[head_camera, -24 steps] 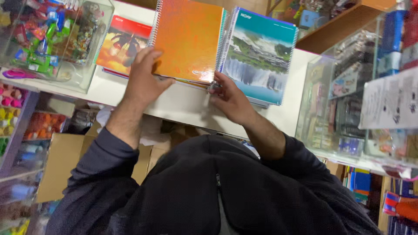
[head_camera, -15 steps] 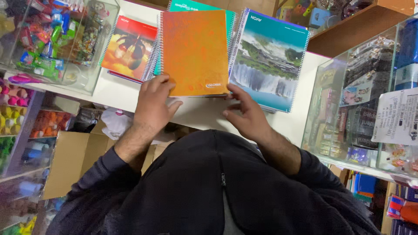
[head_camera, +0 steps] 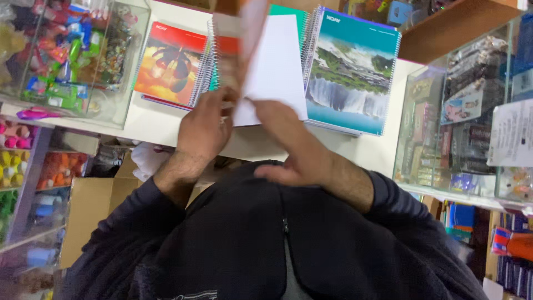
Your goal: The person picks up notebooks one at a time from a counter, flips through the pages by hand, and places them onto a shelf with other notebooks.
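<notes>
- Head view, progress: the spiral notebook (head_camera: 261,61) in the upper centre of the frame lies open on the desk (head_camera: 155,119). Its orange cover is lifted and blurred, standing roughly on edge, and a plain white page is exposed to the right of it. Judging from this, the opening is under way but the cover has not been laid flat.
- The left hand (head_camera: 204,125) sits at the notebook's lower left corner, fingers curled against the cover edge, apparently pinching or propping it. Blur hides the exact grip.
- The right hand (head_camera: 288,141) lies just below the white page, fingers stretched up to touch its lower edge. It grasps nothing that can be made out.
- Materials and shapes: the notebook is a rectangular block of thin paper sheets with a wire coil along its left side and a stiff, glossy card cover.
- Left of it lies a red-and-orange notebook (head_camera: 169,64), flat, glossy and coil-bound.
- To the right is a waterfall-cover notebook (head_camera: 352,66) with a teal border, resting on more of its kind. A green cover (head_camera: 286,11) peeks out behind the open one.
- The desk is smooth and white.
- In the upper left of the frame a clear glass case (head_camera: 66,50) holds small, brightly coloured packets.
- At the right edge another glass cabinet (head_camera: 466,105) holds small boxed goods.
- A brown cardboard box (head_camera: 83,211) sits in the lower left, below the desk.
</notes>
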